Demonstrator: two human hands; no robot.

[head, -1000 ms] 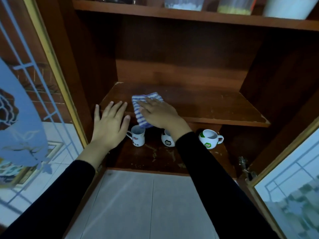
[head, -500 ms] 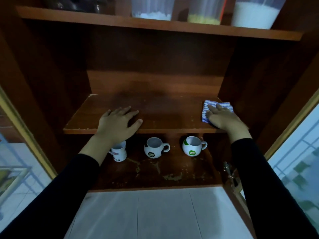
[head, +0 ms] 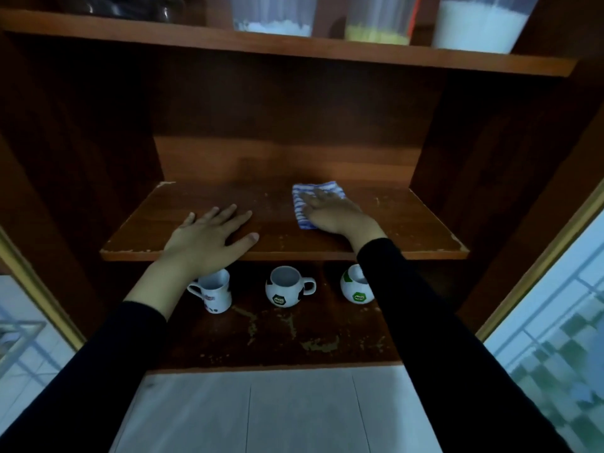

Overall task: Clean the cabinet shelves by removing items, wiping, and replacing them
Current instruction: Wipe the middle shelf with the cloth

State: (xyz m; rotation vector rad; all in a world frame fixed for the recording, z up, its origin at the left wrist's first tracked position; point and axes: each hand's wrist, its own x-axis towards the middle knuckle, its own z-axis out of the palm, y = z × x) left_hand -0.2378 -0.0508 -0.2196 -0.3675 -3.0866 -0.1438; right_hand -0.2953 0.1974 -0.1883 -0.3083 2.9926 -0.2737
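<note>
Flat on the middle shelf [head: 408, 230], the left hand [head: 209, 238] rests with splayed fingers, the right hand [head: 333, 214] presses straight fingers onto the striped cloth [head: 302, 204], above three empty mugs [head: 282, 287], below part-filled jars [head: 480, 22].

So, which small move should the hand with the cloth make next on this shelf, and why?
Probably slide the cloth left along the shelf. The right hand presses it flat near the middle, and pale specks show on the wood between it and the left hand, which rests flat near the front edge.
</note>
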